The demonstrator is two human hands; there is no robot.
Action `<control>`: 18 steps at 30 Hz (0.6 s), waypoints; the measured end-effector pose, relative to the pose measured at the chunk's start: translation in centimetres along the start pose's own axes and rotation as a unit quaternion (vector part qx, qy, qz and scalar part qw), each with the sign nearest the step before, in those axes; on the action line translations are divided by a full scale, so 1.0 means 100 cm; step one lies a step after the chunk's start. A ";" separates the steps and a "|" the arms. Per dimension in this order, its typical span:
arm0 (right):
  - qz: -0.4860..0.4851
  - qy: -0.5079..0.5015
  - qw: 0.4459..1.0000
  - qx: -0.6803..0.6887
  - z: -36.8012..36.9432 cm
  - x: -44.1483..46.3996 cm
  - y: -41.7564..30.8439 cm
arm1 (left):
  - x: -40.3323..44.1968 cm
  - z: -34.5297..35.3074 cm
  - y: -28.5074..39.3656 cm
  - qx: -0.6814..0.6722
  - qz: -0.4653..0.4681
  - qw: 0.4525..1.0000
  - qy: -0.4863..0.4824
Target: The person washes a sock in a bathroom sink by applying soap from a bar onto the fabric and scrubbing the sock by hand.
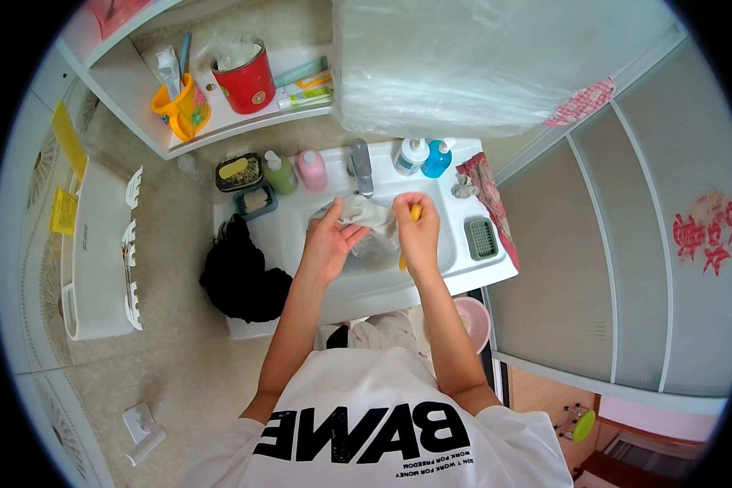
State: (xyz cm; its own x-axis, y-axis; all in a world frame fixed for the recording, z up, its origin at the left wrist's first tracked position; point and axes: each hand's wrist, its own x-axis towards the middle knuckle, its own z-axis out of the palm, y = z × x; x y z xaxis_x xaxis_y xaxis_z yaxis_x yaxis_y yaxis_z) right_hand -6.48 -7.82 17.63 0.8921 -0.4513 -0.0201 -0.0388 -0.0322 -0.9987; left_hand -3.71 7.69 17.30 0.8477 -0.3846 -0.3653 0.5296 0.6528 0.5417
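A pale, wet-looking cloth (362, 213) is bunched over the basin of the white sink (346, 305), in front of the grey tap (361, 167). My left hand (329, 246) is at the cloth's left side, palm turned up, fingers stretched out and thumb apart. At the cloth's right edge, my right hand (417, 232) has its fingers closed around a slim yellow stick-like object (416, 212). One end shows above the fingers and another part below the hand; its kind is hidden. Whether the right fingers also pinch the cloth, I cannot tell.
Black fabric (240, 272) drapes over the sink's left side. Behind the basin stand a green bottle (280, 172), a pink bottle (311, 169), a white pump bottle (411, 156) and a blue one (437, 159). A green soap dish (481, 238) sits right; a pink basin (473, 324) is below.
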 end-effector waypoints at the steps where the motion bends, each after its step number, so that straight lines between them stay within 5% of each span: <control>1: -0.064 0.043 0.997 0.001 0.006 0.005 -0.007 | 0.000 0.000 -0.003 0.005 -0.005 1.000 -0.016; 5: -0.221 0.081 0.946 -0.223 0.032 0.000 -0.029 | -0.009 0.022 -0.019 0.062 -0.015 0.998 -0.029; 8: -0.001 0.076 0.997 -0.031 0.027 0.015 -0.004 | -0.012 0.028 -0.015 0.049 -0.019 0.998 -0.044; 10: 0.139 0.058 0.977 0.150 0.017 0.029 0.013 | -0.012 0.022 -0.012 0.044 -0.021 0.997 -0.057; 14: 0.049 0.129 0.983 0.124 0.006 0.011 -0.031 | 0.003 -0.004 -0.025 0.141 0.007 0.989 -0.053; 18: -0.167 0.079 0.969 -0.161 0.031 -0.012 -0.044 | -0.004 0.015 -0.047 0.099 0.059 0.991 -0.069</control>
State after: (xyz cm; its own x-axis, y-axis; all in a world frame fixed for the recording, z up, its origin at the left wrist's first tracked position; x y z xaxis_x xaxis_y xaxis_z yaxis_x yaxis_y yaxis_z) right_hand -5.98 -4.39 21.95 0.8002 -0.4972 0.3354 0.0802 -0.4656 -0.8814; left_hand -6.53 3.83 16.05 0.8926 -0.4084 -0.1908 0.4109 0.5632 0.7169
